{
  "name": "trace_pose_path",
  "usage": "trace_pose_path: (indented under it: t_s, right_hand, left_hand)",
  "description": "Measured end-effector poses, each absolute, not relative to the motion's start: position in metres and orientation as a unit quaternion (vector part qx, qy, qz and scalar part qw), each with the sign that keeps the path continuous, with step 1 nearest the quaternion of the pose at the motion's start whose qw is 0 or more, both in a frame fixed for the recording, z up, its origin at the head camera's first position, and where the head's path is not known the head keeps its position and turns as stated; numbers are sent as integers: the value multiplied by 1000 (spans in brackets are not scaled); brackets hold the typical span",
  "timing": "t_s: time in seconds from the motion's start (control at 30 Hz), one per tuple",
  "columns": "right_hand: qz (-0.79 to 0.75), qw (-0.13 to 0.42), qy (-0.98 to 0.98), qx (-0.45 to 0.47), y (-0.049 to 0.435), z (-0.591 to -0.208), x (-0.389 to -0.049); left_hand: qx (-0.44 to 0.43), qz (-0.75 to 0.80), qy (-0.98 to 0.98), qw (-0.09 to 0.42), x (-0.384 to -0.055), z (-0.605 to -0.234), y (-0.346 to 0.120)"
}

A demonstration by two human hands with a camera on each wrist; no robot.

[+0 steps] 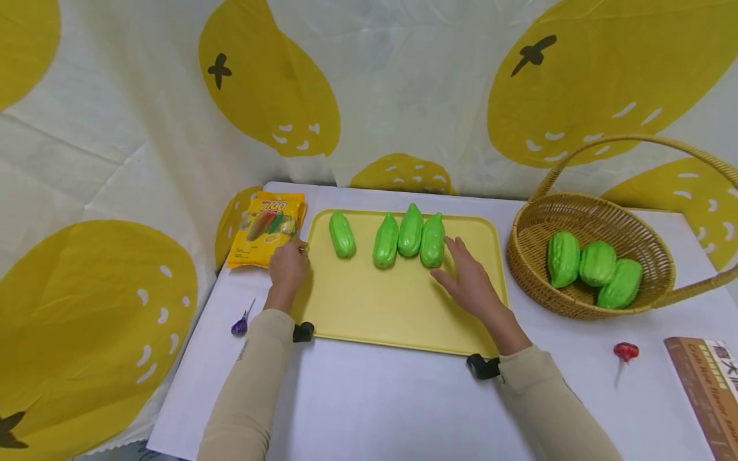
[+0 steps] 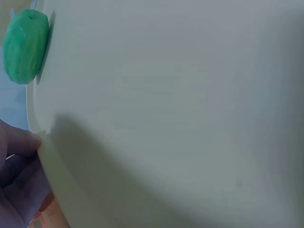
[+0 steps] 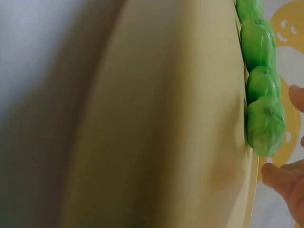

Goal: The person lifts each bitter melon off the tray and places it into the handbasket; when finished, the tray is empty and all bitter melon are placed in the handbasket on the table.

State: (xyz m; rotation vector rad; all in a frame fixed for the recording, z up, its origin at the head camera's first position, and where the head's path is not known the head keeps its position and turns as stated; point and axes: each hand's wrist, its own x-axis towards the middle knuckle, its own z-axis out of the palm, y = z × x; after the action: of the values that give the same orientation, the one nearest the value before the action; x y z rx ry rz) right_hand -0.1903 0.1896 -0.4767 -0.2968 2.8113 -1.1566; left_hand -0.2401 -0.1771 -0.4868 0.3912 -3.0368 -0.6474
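Observation:
A yellow tray (image 1: 369, 307) lies on the white table, with several glossy green, elongated fruit-like pieces along its far side. One green piece (image 1: 343, 235) sits apart at the left; the others cluster right of the middle. My left hand (image 1: 288, 266) pinches the tray's left rim, and the left wrist view shows the thumb (image 2: 29, 140) on top of that edge. Over the tray's right part, my right hand (image 1: 469, 282) has its fingers spread beside the rightmost green piece (image 1: 432, 241). A small gap shows between them in the right wrist view.
A wicker basket (image 1: 521, 282) with a tall handle stands right of the tray, holding three green pieces (image 1: 598, 263). A yellow candy bag (image 1: 262, 234) and purple lollipop (image 1: 239, 325) lie at left. A red lollipop (image 1: 626, 351) and brown box (image 1: 700, 390) lie at right.

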Motion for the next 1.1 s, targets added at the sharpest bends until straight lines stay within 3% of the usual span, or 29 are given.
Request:
trace_pose_path:
  t_s: [0.3,1.1]
  right_hand:
    - [-350,101,924,-115,187,-463,-199]
    - [-358,119,921,-98,177,-476,-217]
  left_hand:
    - [118,-207,-971,13,-240,-484,-178]
    - [105,-215,-970,31,-237,-487,-177]
